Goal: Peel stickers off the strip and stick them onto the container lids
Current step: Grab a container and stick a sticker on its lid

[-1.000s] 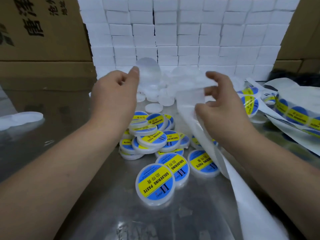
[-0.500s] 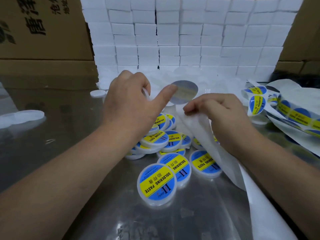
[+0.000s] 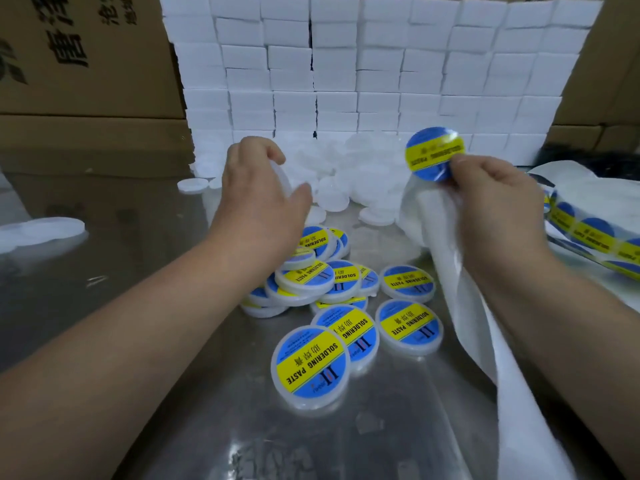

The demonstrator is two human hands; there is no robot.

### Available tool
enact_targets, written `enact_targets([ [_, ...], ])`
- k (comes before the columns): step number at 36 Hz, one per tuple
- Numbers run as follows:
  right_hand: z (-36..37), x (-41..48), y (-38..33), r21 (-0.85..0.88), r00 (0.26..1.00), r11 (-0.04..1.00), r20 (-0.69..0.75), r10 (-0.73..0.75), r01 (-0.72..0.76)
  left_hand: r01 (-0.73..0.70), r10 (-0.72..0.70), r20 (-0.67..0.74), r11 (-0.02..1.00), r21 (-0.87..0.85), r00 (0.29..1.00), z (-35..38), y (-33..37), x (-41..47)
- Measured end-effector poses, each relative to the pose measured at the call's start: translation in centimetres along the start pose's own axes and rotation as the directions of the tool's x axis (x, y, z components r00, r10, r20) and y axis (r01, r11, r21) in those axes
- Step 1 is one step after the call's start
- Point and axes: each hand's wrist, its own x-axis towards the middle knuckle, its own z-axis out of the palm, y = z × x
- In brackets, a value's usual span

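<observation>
My right hand [image 3: 495,199] pinches a round blue and yellow sticker [image 3: 433,153] by its lower edge, held up in the air with its printed face toward me. The white backing strip [image 3: 485,323] also runs through that hand and trails down to the lower right. My left hand [image 3: 258,195] grips a plain white container lid [image 3: 282,176], mostly hidden behind the fingers. Below the hands lies a heap of labelled lids [image 3: 311,365] on the shiny metal table [image 3: 104,271].
A pile of bare white lids [image 3: 346,168] sits behind the hands, before a wall of stacked white boxes [image 3: 363,71]. The unpeeled sticker strip [image 3: 588,233] lies at the right. More white lids [image 3: 38,230] rest at the left edge. Cardboard cartons [image 3: 86,57] stand behind.
The sticker came off the strip and my right hand lifted it up and to the right, face now toward me. My left hand drew back left with the plain lid.
</observation>
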Motion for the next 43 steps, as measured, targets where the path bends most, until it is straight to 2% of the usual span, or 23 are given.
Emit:
enact_targets([
  [2,0.1,-0.2,-0.2,0.030,0.999,1.000,0.038,-0.009,0.008,0.109,-0.106,0.026,0.976,-0.191,0.994,-0.2,0.4,0.0],
  [4,0.5,-1.3,-0.2,0.017,0.980,0.999,0.193,-0.037,0.034,0.178,-0.167,0.063,0.931,-0.320,0.984,0.0,0.7,-0.1],
  [7,1.0,-2.4,-0.2,-0.019,0.895,0.999,0.445,-0.025,0.038,0.252,-0.203,0.150,0.775,-0.579,0.968,-0.1,1.2,-0.2],
  [11,0.9,-2.9,-0.3,-0.026,0.810,1.000,0.585,0.027,-0.015,0.322,-0.185,0.271,0.676,-0.663,0.945,-0.3,1.5,-0.2],
  [15,0.9,-2.9,-0.6,-0.014,0.775,0.999,0.632,0.035,-0.033,0.502,-0.167,0.487,0.481,-0.719,0.857,-0.3,1.9,-0.4],
  [18,0.7,-2.8,-0.6,-0.018,0.768,0.999,0.639,0.041,-0.038,0.554,-0.137,0.543,0.344,-0.758,0.829,-0.4,2.1,-0.6],
  [20,0.7,-2.8,-0.6,-0.028,0.761,0.999,0.648,0.044,-0.033,0.561,-0.118,0.554,0.300,-0.771,0.824,-0.5,2.2,-0.6],
  [26,0.8,-2.8,-0.3,-0.039,0.735,0.999,0.676,0.043,-0.023,0.548,-0.032,0.572,0.337,-0.765,0.819,-0.4,2.1,-0.9],
  [33,0.8,-2.7,-0.3,-0.050,0.733,0.999,0.680,0.034,0.000,0.476,-0.006,0.521,0.416,-0.775,0.853,0.0,2.0,-1.0],
  [43,0.8,-2.7,-0.1,-0.032,0.736,0.999,0.675,0.045,-0.032,0.439,-0.004,0.495,0.466,-0.768,0.869,0.2,1.9,-1.3],
])
